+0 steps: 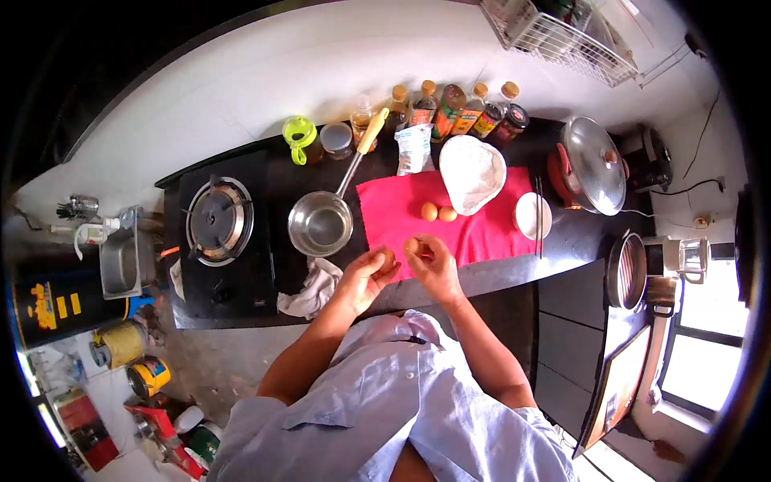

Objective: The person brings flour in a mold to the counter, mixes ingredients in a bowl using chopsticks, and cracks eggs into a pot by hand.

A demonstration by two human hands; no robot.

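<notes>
Two eggs (438, 213) are set on the red cloth (482, 238), just beyond the curled left grip (365, 277) and right grip (435, 269), contents untellable, poised near the surface (569, 241)'s front edge, with bare cloth left toward the white bowl (528, 215).

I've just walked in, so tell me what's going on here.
The person's left hand and right hand each seem to hold an egg, close together by the near edge of a pink cloth. Two more eggs lie on the cloth beside a white container. A saucepan stands to the cloth's left.
</notes>
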